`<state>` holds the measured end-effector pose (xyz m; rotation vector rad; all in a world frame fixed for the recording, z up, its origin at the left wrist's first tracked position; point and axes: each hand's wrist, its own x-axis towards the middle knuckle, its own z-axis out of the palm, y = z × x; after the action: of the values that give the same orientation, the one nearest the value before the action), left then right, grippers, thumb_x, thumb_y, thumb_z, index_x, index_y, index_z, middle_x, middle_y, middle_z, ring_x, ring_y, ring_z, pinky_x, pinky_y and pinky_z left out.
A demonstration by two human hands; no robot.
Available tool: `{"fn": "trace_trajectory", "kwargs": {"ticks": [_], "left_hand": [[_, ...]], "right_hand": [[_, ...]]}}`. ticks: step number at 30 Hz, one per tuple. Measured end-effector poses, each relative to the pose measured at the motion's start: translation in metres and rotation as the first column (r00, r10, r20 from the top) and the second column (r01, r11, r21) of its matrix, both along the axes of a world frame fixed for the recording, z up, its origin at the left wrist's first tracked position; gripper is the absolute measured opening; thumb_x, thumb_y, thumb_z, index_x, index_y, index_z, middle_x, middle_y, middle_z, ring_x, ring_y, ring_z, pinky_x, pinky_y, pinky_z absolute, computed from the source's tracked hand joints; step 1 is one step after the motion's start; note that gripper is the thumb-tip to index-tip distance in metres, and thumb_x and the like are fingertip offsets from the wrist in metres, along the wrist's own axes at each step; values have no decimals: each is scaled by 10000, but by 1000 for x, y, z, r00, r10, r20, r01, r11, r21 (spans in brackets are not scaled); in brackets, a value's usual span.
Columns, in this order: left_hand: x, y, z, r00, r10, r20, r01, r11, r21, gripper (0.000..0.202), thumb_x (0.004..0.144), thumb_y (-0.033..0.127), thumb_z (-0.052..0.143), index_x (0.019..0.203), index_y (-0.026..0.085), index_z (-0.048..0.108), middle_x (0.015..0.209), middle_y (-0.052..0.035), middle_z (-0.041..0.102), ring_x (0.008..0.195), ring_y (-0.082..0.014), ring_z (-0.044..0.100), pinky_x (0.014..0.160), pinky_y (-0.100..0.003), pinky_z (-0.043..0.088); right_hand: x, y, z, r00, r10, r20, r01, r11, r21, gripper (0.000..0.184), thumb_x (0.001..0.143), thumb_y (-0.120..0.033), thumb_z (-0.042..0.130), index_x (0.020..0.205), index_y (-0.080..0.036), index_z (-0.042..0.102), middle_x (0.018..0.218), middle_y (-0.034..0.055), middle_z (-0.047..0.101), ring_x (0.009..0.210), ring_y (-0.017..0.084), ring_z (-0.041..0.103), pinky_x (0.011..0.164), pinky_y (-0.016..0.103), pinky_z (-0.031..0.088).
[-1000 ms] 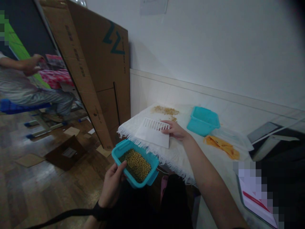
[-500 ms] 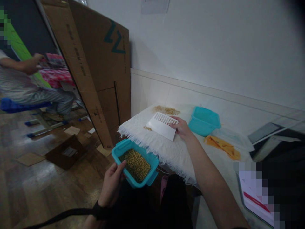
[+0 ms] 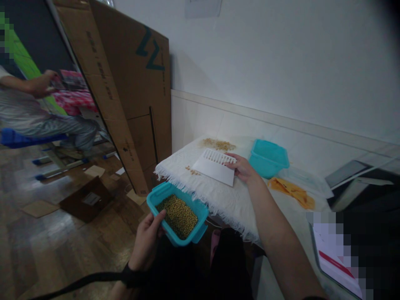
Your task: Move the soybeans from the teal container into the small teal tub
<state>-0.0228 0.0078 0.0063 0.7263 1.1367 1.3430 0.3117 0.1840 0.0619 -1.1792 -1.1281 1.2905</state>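
Observation:
My left hand (image 3: 150,233) grips the near left rim of a turquoise plastic container (image 3: 203,212), thumb over the edge, below the table's front edge. Inside lie yellow soybeans (image 3: 184,214) and smaller green beans (image 3: 170,204). My right hand (image 3: 240,167) is closed on the slotted end of a flat white plastic scraper (image 3: 215,170), held low over the white fringed cloth (image 3: 226,204). A few loose soybeans (image 3: 191,170) lie at the scraper's left edge. Farther back, a larger patch of soybeans (image 3: 218,144) is spread on the cloth.
A second turquoise container (image 3: 269,160) stands right of the cloth, beside a clear lid (image 3: 308,181) and an orange cloth (image 3: 292,193). A tall cardboard box (image 3: 134,96) rises at the left. Beyond it a person (image 3: 37,104) sits. Cardboard pieces (image 3: 87,198) lie on the floor.
My right hand has shifted the scraper slightly right and toward me. The few loose beans at its left edge now lie more spread out. My left hand and the container stay put.

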Motion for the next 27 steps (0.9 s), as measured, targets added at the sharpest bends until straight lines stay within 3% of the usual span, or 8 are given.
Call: {"fn": "trace_trajectory", "kwargs": {"ticks": [6,14,27], "left_hand": [[0,1,2,1000,-9,5,9,1000,-3,181,749,342,642,713,168,606,552,66,460,462,-56,343,429,-171,298],[0,0,4,1000,-8,20,8,1000,-7,186,745,333,653,668,176,589,518,73,452,448,-59,334,440,-173,327],[1,0,5,1000,-1,-1,1,1000,-3,189,742,330,654,673,165,594,536,63,465,458,-60,327,427,-175,297]], "right_hand": [[8,-1,-1,998,69,-5,-69,997,-37,644,489,-150,800,1095,-247,608,971,31,693,774,193,651,674,324,531],[16,1,0,1000,17,13,-16,998,-59,635,494,-144,808,1087,-257,609,971,27,693,757,180,651,666,316,531],[12,-3,2,997,70,43,-67,996,-59,652,501,-151,799,1116,-246,603,994,42,689,786,199,655,673,321,536]]}}
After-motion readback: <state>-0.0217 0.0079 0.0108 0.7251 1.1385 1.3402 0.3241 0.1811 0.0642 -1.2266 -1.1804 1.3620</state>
